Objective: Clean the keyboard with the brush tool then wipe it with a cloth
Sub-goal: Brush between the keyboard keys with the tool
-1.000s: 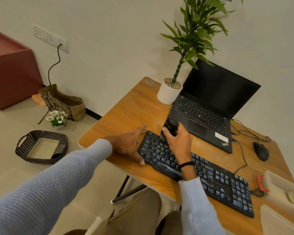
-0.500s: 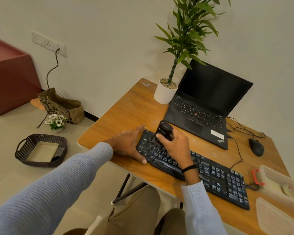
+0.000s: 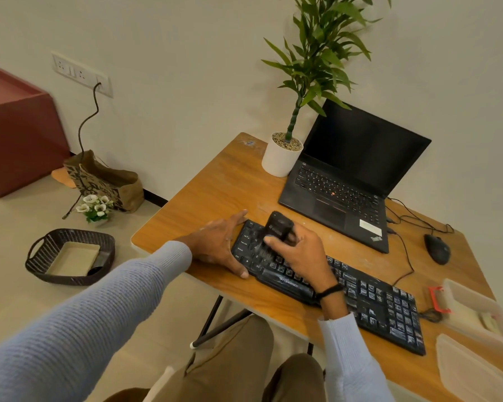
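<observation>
Keyboard (image 3: 375,309): long axis runs rightward from right hand (image 3: 302,253), fingers curled round brush tool (image 3: 278,227) (bristles apparently on left-end keys); left hand (image 3: 218,245) flat, bracing that end.

The right hand (image 3: 302,253) grips the black brush tool (image 3: 278,227), its bristles down on the keys at the left end of the keyboard (image 3: 360,297). The left hand (image 3: 218,245) lies flat, fingers straight, against that end. On the counter (image 3: 215,184), a laptop (image 3: 346,181) stands at twelve o'clock from the keyboard and a mouse (image 3: 437,248) at two o'clock.
</observation>
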